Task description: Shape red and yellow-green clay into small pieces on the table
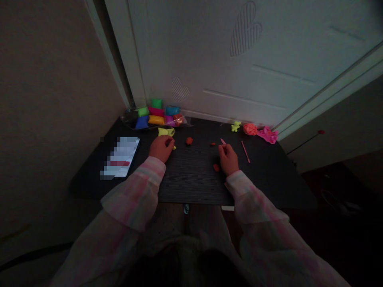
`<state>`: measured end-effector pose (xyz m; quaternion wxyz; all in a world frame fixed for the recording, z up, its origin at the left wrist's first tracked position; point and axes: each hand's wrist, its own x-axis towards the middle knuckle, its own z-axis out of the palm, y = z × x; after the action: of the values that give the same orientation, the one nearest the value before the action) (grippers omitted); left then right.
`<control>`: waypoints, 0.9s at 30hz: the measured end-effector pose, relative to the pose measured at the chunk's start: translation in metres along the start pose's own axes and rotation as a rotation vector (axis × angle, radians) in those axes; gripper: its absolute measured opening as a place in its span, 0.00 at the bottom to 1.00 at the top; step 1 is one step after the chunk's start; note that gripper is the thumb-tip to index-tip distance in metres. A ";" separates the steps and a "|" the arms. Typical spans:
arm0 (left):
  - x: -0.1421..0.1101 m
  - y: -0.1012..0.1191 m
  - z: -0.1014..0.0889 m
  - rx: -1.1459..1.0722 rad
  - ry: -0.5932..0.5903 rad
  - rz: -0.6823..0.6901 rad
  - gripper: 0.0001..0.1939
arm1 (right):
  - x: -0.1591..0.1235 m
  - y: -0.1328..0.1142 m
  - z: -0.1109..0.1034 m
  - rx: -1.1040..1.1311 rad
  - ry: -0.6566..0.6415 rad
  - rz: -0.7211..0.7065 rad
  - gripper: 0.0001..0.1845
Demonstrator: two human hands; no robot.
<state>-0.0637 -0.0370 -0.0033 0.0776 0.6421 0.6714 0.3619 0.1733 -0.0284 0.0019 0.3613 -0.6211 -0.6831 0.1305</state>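
My left hand (162, 148) is closed, fingers curled in toward the thumb, at the left-middle of the dark table. A yellow clay packet (164, 131) lies just behind it, and a small yellow bit (174, 148) shows beside its fingertips. My right hand (229, 158) is curled shut; whatever its fingers hold is hidden. Close to that hand lie a flattened red clay piece (216, 167), a smaller red piece (212, 144) and the tip of a pink modelling tool (223, 141). Between both hands, farther back, sits a red clay lump (189, 141).
Several coloured clay packets (156, 119) in clear plastic stand at the back left. A phone (122, 157) lies left. A second pink tool (245, 152) is at right, with a yellow figure (235, 126), an orange clump (250, 128) and a pink clump (268, 134) behind. A white door borders the table.
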 end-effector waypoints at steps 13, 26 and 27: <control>-0.019 0.033 0.005 0.077 -0.072 0.366 0.11 | -0.045 0.006 -0.027 -0.222 -0.177 -0.210 0.15; -0.025 0.074 0.028 -0.543 -0.569 0.007 0.18 | -0.027 -0.009 -0.019 0.357 -0.408 -0.108 0.07; -0.024 0.073 0.028 -0.529 -0.574 0.007 0.18 | -0.024 -0.009 -0.017 0.373 -0.430 -0.110 0.07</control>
<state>0.0152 -0.0544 0.0108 0.4240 0.6771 0.5037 0.3286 0.1772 -0.0572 0.0120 0.3225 -0.4640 -0.7411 0.3626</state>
